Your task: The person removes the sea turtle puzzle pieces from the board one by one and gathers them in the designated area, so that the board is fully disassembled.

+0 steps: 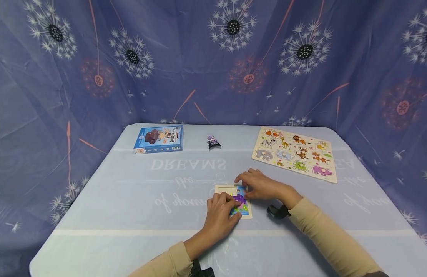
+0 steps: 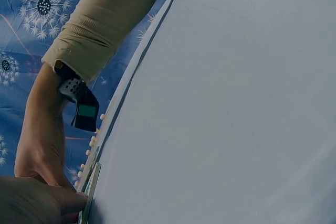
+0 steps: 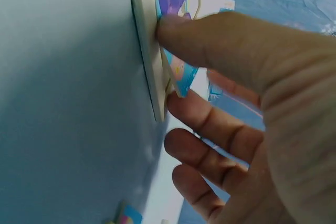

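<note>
A small wooden puzzle board (image 1: pixel 247 216) lies on the table, its right side filled with pieces that form a purple creature on blue and green. Bare wood shows in its upper left corner. My left hand (image 1: pixel 218 215) rests over the board's left side, fingertips on the picture and thumb close to the lower edge. At the upper right my right hand (image 1: pixel 263 186) pinches a puzzle piece (image 3: pixel 181 72) with thumb and index finger. That piece tilts up out of the board in the right wrist view. The other right fingers are loosely bent beside the board.
At the back left lies a blue box (image 1: pixel 158 139) with a cartoon picture. A small purple and black item (image 1: pixel 213 142) lies at the back middle. A larger animal peg puzzle (image 1: pixel 294 154) is at the back right. A patterned curtain (image 1: pixel 185 65) hangs behind the table.
</note>
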`<state>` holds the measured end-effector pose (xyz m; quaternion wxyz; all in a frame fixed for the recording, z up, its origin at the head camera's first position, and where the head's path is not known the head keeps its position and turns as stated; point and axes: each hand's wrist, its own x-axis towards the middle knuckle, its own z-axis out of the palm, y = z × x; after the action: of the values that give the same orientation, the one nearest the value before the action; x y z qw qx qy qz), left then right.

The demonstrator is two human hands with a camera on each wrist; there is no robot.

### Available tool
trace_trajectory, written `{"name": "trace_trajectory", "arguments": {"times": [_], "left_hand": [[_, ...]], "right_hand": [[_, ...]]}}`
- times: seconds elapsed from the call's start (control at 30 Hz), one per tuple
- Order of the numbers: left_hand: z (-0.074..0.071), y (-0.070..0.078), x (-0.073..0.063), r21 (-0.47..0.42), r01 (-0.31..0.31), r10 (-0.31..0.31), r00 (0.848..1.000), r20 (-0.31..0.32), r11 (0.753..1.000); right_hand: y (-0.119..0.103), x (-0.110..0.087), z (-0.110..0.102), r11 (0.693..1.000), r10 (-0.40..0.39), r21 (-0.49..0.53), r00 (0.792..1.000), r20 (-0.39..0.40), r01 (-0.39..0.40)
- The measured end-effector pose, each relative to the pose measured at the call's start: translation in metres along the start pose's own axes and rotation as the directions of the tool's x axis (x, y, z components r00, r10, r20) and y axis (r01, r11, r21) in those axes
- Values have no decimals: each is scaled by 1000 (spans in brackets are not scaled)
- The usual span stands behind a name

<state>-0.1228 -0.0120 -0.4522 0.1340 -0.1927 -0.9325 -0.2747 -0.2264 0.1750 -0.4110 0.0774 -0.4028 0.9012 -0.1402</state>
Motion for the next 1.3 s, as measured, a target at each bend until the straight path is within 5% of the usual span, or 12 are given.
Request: {"name": "trace_trajectory", "arguments": {"times": [0.5, 1.3], "left_hand": [[1, 0, -1, -17, 1, -1, 1000, -11, 1000], [1, -1, -1, -9, 4, -4, 1000, -10, 1000]], "right_hand": [[-1, -10, 14, 991, 94, 108, 984, -152, -77], [2, -13, 17, 993, 72, 109, 983, -171, -54]]}}
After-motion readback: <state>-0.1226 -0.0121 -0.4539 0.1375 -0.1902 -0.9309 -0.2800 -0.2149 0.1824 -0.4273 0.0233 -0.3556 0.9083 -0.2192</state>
